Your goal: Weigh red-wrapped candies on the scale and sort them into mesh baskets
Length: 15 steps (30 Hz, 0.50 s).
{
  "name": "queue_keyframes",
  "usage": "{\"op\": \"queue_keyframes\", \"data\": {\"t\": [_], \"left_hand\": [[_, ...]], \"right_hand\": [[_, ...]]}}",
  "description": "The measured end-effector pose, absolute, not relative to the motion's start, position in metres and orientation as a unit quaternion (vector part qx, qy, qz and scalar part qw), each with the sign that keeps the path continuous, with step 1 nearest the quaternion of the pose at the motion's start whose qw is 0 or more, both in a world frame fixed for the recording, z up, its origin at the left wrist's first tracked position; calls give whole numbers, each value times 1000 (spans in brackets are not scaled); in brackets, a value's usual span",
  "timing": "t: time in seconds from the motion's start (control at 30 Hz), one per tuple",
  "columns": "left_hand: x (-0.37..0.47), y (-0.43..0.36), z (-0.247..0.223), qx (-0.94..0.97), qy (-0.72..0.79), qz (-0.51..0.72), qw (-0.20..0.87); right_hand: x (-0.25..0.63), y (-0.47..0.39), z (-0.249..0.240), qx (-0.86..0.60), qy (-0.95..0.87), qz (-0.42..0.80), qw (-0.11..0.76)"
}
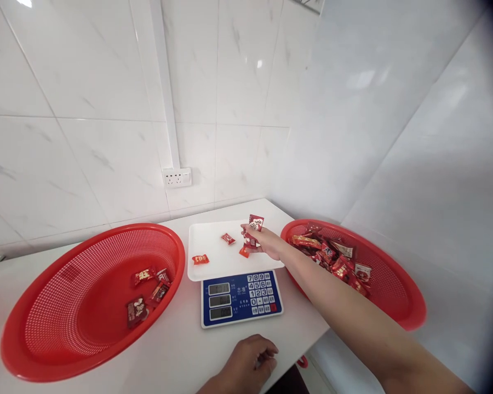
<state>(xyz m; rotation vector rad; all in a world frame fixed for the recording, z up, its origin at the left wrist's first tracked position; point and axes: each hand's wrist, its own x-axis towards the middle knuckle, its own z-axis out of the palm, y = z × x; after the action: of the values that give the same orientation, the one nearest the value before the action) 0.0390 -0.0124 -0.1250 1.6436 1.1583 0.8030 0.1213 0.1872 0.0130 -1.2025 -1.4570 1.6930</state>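
Note:
My right hand point(263, 241) reaches over the white weighing tray point(211, 232) and pinches dark red candy packets point(255, 221) between thumb and fingers. On the tray lie a small red packet point(228, 238), an orange-red packet point(200, 259) and another orange packet point(244, 252) just beneath my right hand. My left hand point(252, 361) rests near the table's front edge, below the scale's blue panel point(241, 298), its fingers curled in and nothing visible in them.
A large red basket point(14, 342) on the left holds several packets point(137, 311). Another red basket point(414, 306) on the right contains a heap of mixed packets point(340, 265), partly behind my right forearm. Tiled walls with a socket point(177, 177) stand behind the white table point(170, 350).

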Motion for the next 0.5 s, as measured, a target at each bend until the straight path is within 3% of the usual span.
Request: {"op": "queue_keyframes", "data": {"t": [0.5], "left_hand": [[40, -12, -126, 668, 475, 328, 470]], "right_hand": [[119, 179, 13, -409, -544, 657, 324]]}}
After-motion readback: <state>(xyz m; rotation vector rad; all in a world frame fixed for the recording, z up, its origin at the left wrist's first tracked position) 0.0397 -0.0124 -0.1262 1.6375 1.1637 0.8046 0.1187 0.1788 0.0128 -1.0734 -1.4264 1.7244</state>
